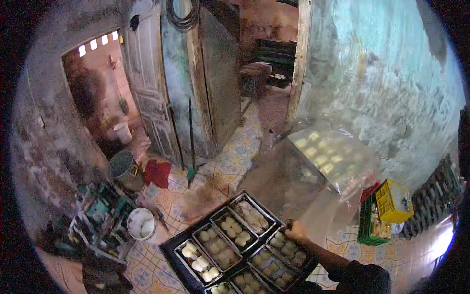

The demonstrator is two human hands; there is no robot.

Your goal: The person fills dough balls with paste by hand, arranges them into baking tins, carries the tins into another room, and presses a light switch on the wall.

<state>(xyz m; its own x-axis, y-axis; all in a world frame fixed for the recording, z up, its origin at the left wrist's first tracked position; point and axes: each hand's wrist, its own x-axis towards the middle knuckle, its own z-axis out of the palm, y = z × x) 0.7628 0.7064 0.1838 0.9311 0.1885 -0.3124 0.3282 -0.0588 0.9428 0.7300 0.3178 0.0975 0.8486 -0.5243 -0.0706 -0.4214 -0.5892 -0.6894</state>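
Note:
A large black tray (177,239) fills the lower middle of the view, tilted across it. On it sit several metal loaf pans, most with rows of pale round dough balls (200,264). One pan (250,215) near the far corner holds a flatter, lighter piece that I cannot make out. My right hand (297,231) is closed on the tray's right rim, with the forearm in a dark sleeve coming from the lower right. My left hand is outside the picture.
Ahead right, clear plastic sheeting (342,147) covers rows of dough pieces. A green crate (370,235) and yellow crate (394,201) stand by the wall. On the left are a white bucket (141,224), a machine (100,215), a grey bin (122,165) and a red cloth (157,173).

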